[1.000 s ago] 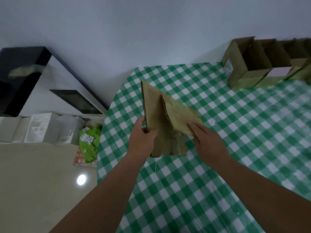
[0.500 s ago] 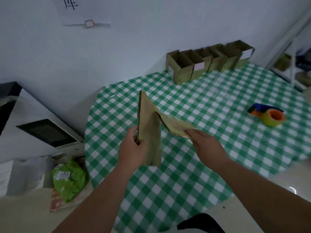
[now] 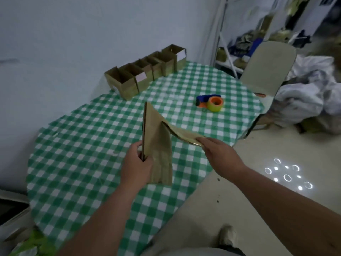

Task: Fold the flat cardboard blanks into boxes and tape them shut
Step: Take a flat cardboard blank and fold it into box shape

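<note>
A brown cardboard blank (image 3: pixel 156 145) is held above the green checked table (image 3: pixel 92 145), partly spread open. My left hand (image 3: pixel 137 166) grips its upright left panel near the lower edge, thumb on the near face. My right hand (image 3: pixel 218 151) pinches the end of a flap that sticks out to the right. A tape dispenser (image 3: pixel 210 102) with a blue handle and an orange and yellow roll lies on the table beyond the blank. Several folded open boxes (image 3: pixel 145 74) stand in a row along the wall at the back.
A pale chair (image 3: pixel 267 69) stands at the table's far right edge. Behind it lie a heap of white cloth (image 3: pixel 310 93) and a metal shelf frame (image 3: pixel 227 50). Bare floor (image 3: pixel 239 196) lies to the right of the table, with my shoe (image 3: pixel 227 235) on it.
The view has swung right, bringing the tape dispenser, chair and floor into sight. My right hand has pulled the flap further out to the right, spreading the blank wider. My left hand keeps its grip.
</note>
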